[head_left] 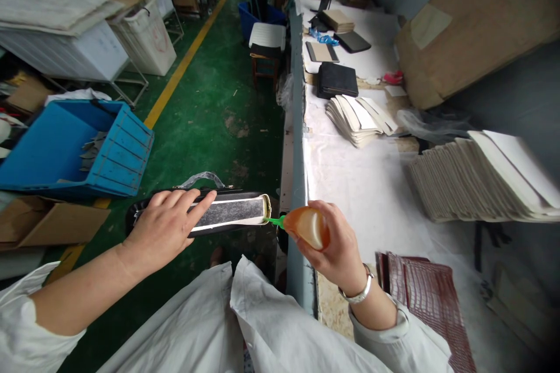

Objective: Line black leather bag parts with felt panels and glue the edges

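My left hand [164,224] lies across a black handbag [234,211], fingers over it and thumb on the near side, gripping it. A dark grey panel with white edges faces up on the bag, and its right end shows a pale, yellowish rim. Behind it a handle [202,177] wrapped in clear plastic sticks out. An amber squeeze bottle [311,228] is closed in my right hand [336,244]. Its thin green nozzle [276,221] points left, with the tip at the right end of the bag. What supports the bag from below is hidden.
Along the right runs a white-covered worktable [345,186] with stacked pale sheets [481,177], a smaller stack [356,119], a black case [336,80] and reddish-brown crocodile-patterned pieces [426,291]. A blue crate [118,151] and a cardboard box [48,221] stand left. Beyond is a stool [266,37].
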A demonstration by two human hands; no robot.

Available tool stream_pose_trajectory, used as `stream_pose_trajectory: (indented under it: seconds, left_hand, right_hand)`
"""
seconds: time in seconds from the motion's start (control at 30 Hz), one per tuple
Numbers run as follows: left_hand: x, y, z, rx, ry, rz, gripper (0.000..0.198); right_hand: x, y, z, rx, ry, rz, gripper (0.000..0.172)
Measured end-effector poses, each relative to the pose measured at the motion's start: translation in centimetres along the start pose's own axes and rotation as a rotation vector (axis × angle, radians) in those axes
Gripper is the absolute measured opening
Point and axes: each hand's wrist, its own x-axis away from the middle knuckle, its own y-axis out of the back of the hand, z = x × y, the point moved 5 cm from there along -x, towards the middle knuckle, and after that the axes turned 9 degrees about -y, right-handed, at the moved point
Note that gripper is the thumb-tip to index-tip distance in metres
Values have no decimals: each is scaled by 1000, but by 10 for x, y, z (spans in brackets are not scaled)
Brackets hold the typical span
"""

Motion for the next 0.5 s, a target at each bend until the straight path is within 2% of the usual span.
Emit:
stream_pose_trajectory:
  seconds: [0.13, 0.33, 0.5]
  left_hand:
    - [-3, -1, -3, -8, -2, -7, 67]
    - [-10, -2, -5, -42, 6, -5, 71]
    - [-16, -3, -6, -43, -3, 10, 67]
  right_hand:
    - [-5, 4, -1, 49, 15, -81, 57]
    - [-11, 1, -2, 25, 28, 71, 57]
    - [-18, 5, -5, 69, 39, -80, 60]
